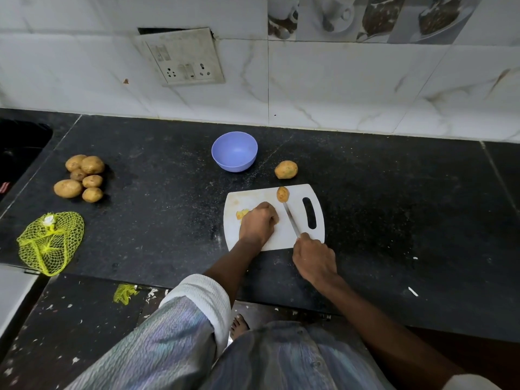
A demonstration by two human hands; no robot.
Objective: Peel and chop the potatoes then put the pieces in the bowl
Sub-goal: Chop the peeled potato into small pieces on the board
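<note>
A potato piece (282, 194) sits at the far edge of my white board (292, 220), with the tip of my knife (291, 220) touching it. My right hand (314, 260) is curled round the knife's handle at the board's near right corner, the blade running up and left from it. My left hand (258, 222) lies knuckles-up on the middle of the board, fingers curled down over something yellow; I cannot tell how much potato is under it. A few yellow scraps (242, 213) show just left of that hand.

Beyond the board, a whole potato (286, 169) rests on the black desk (394, 220), and just left of it stands the blue bowl (234, 151), with nothing in it. My left hand and the board lie between me and the bowl.

Well off to the left is a heap of six potatoes (80, 178), and nearer me a yellow net bag (50, 242). A socket plate (180, 56) hangs on the tiled wall behind.
</note>
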